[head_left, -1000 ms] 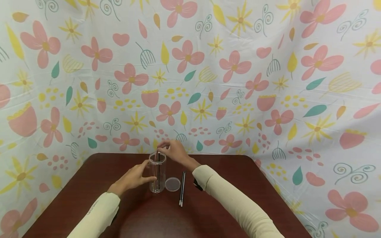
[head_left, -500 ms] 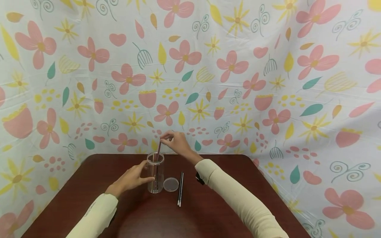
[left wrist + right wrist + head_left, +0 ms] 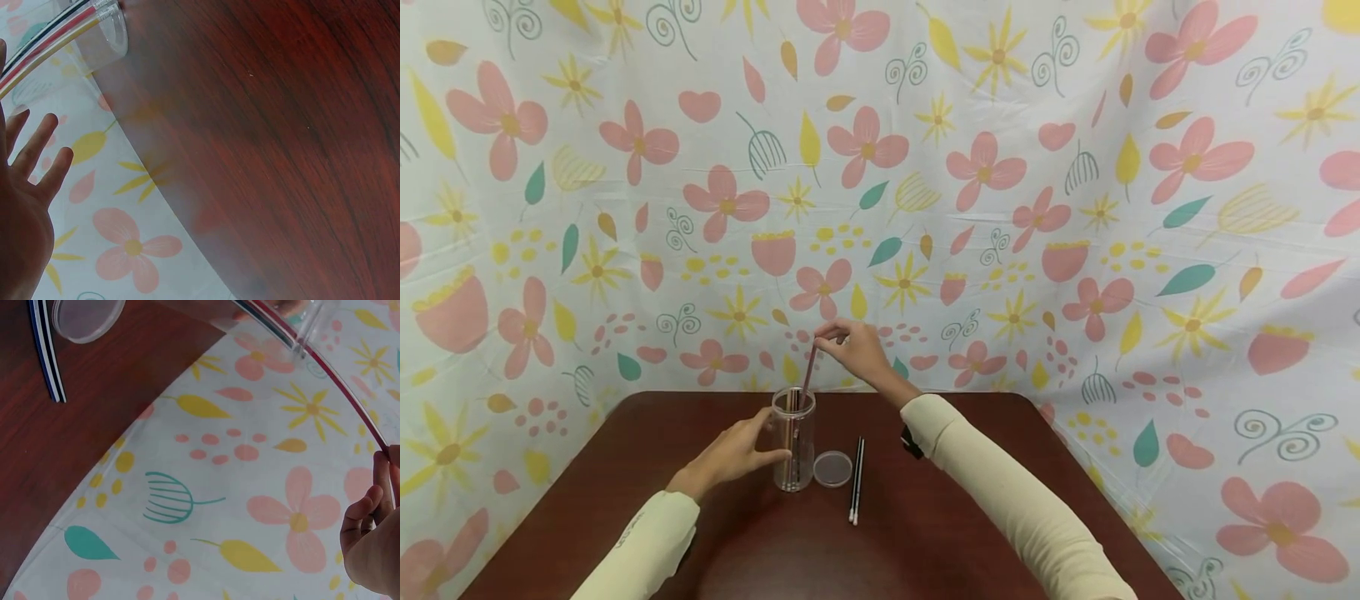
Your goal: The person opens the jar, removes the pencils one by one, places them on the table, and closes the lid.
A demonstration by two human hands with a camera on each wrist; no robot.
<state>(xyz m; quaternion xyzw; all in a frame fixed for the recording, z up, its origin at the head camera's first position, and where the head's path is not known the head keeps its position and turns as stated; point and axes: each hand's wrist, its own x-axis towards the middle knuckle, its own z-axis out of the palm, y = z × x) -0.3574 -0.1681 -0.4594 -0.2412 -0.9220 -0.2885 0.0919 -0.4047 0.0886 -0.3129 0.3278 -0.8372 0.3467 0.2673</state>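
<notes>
A tall clear jar [image 3: 803,454] stands upright on the table, lid off, with several pencils [image 3: 56,37] inside, among them dark, red and yellow ones. My left hand [image 3: 730,457] holds the jar from the left, thumb at the front and fingers partly hidden behind it. Above the rim, my right hand [image 3: 855,348] pinches the upper end of a red pencil [image 3: 347,397]. That pencil slants up and right out of the jar's mouth, its lower part still inside.
A round clear lid [image 3: 832,469] lies flat just right of the jar. Beside it two dark pencils [image 3: 856,492] with white ends lie side by side on the dark red-brown table [image 3: 970,500]. A flower-printed cloth [image 3: 925,275] hangs behind.
My right hand has risen and shifted slightly right, drawing the red pencil further up out of the jar. The left hand stays on the jar.
</notes>
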